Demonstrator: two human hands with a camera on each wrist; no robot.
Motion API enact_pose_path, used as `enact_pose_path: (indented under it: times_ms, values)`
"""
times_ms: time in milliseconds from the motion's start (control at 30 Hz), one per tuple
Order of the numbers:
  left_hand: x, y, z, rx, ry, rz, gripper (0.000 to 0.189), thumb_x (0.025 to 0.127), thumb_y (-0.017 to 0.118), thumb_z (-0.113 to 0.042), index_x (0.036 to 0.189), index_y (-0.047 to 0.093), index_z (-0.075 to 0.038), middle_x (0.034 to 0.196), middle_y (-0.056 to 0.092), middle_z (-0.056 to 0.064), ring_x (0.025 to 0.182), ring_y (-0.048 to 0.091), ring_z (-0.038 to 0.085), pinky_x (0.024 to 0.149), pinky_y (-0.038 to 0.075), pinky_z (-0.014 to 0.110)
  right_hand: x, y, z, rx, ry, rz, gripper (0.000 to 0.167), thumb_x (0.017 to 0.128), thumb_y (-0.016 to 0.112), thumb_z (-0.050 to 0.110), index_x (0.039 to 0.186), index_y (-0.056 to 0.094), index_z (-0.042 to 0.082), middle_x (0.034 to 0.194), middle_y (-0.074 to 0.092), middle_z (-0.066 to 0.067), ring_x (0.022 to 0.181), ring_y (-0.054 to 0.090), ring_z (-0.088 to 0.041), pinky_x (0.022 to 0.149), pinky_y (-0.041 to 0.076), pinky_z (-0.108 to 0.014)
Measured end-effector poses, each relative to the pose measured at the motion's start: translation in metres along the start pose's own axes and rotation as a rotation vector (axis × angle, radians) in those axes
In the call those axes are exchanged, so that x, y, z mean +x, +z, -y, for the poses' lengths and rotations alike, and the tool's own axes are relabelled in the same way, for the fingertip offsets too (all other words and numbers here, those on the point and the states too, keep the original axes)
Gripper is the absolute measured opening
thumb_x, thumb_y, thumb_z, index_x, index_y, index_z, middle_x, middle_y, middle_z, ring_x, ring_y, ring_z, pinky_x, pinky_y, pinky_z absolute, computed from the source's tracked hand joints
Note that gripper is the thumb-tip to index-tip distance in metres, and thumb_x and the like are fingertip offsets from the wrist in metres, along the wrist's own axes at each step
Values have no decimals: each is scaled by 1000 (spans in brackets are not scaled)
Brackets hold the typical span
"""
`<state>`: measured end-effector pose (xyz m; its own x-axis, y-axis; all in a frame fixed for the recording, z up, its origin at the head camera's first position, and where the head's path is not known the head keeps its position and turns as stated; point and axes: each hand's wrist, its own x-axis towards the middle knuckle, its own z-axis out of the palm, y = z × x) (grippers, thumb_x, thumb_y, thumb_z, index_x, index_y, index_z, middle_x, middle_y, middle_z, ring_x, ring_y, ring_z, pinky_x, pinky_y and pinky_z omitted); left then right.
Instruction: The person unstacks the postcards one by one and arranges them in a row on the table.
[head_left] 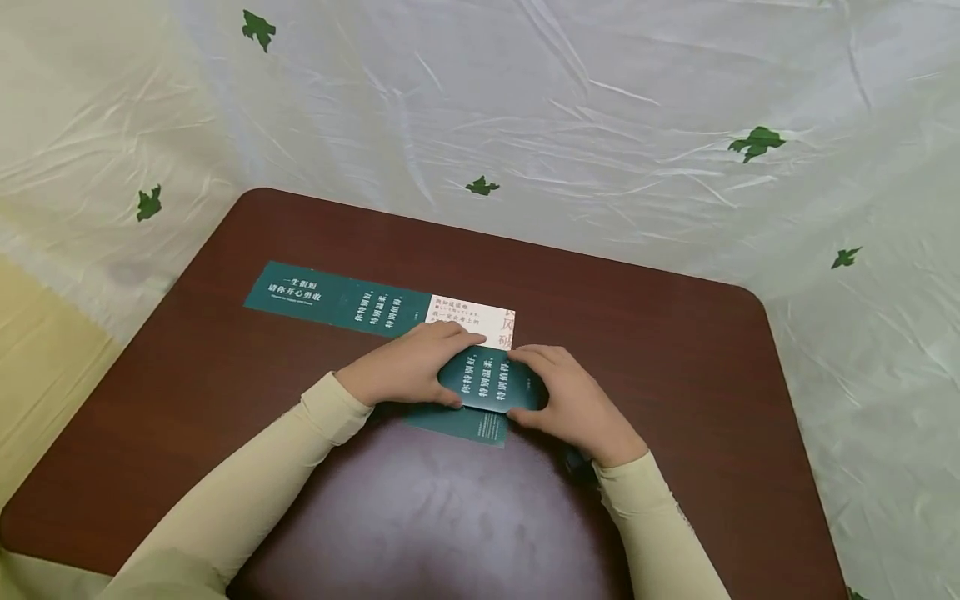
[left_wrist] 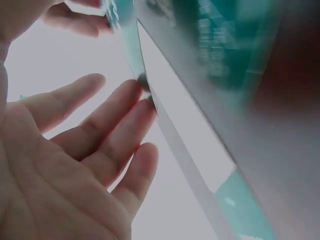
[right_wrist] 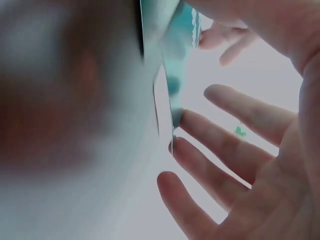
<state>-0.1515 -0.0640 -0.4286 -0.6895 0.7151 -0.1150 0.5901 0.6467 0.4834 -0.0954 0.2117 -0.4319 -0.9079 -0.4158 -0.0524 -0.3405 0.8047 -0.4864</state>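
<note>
A dark green card (head_left: 483, 382) with white lettering is held between both hands, close over the table. My left hand (head_left: 405, 362) pinches its left end, thumb at the near edge and fingers at the far edge. At the right end, my right hand (head_left: 576, 404) grips it the same way. In the left wrist view, fingertips (left_wrist: 145, 107) of the left hand meet the card's edge. Fingertips (right_wrist: 177, 145) of the right hand touch it in the right wrist view. Another green card (head_left: 461, 425) lies partly hidden beneath, nearer the body.
Just beyond the hands lies a white card (head_left: 487, 312) with reddish print. Leftward from it, two green cards (head_left: 378, 310) (head_left: 296, 290) continue the row. All lie on a dark brown table (head_left: 172, 375), with a pale cloth wall (head_left: 600, 125) behind.
</note>
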Motion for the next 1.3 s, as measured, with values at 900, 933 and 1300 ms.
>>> enact_pose_path:
  times_ms: [900, 933, 1300]
  values:
    - [118, 1, -12, 50, 15, 49, 97, 88, 86, -53, 167, 41, -18, 156, 55, 5, 143, 52, 23, 121, 32, 51, 19, -37, -89, 140, 169, 24, 75, 92, 83, 19, 159, 50, 13, 171, 42, -8, 161, 27, -34, 123, 43, -57]
    - [118, 1, -12, 44, 12, 51, 97, 89, 86, -53, 167, 41, -18, 156, 55, 5, 143, 51, 23, 121, 32, 51, 19, -37, -90, 148, 168, 24, 75, 92, 83, 19, 159, 50, 13, 171, 41, -7, 161, 27, -34, 124, 43, -57]
    - [130, 11, -14, 22, 9, 67, 95, 90, 85, -53, 167, 42, -16, 161, 51, 5, 147, 49, 24, 118, 34, 51, 9, -34, -101, 172, 189, 19, 74, 93, 82, 21, 159, 50, 12, 174, 38, -7, 162, 27, -34, 125, 40, -57]
